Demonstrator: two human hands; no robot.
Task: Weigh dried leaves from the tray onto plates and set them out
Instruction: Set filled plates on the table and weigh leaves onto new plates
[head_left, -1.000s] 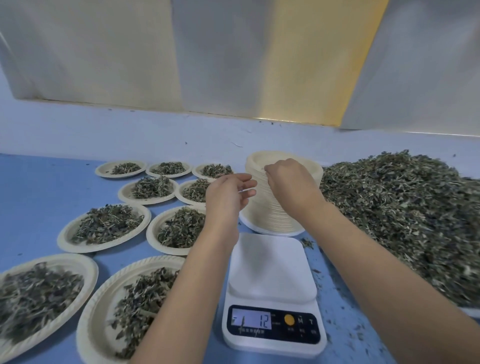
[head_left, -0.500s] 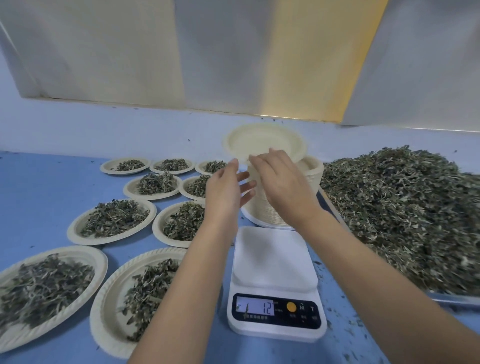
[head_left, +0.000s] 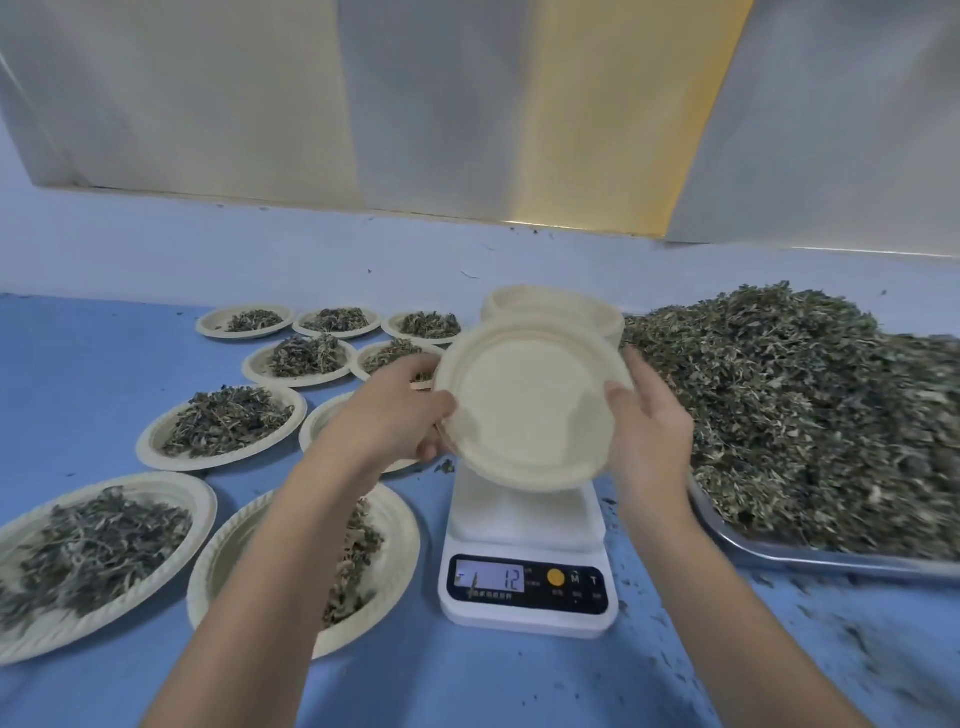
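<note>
Since the earlier frame the empty plate (head_left: 530, 405) has come down from above the stack (head_left: 558, 312) and toward me. It now hangs tilted over the scale (head_left: 524, 551), face to the camera, and it doesn't look set down yet. Both hands have it: my left hand (head_left: 384, 410) grips the left rim, thumb on the near face and fingers behind. My right hand (head_left: 649, 431) holds the right rim the same way, thumb tip on the edge, fingers mostly hidden behind the plate. It looks like a moulded-fibre disposable plate, so I judge it very light and fairly stiff but easy to bend or crease. The rim is the place to hold it, two opposite points and a light pinch, lowered flat so it doesn't skid on the smooth platform. Scale display reads 12, with a mark left of the digits I can't read for sure. The stack behind holds many more empty plates. The metal tray (head_left: 769, 553) to the right is heaped high with dried leaves (head_left: 810, 415), loose and crumbly by the look, with bits scattered on the blue table (head_left: 78, 364). To the left are the filled plates (head_left: 148, 444), about nine, each with a small mound of leaves, set out in rows. One is partly hidden behind my left forearm.
</note>
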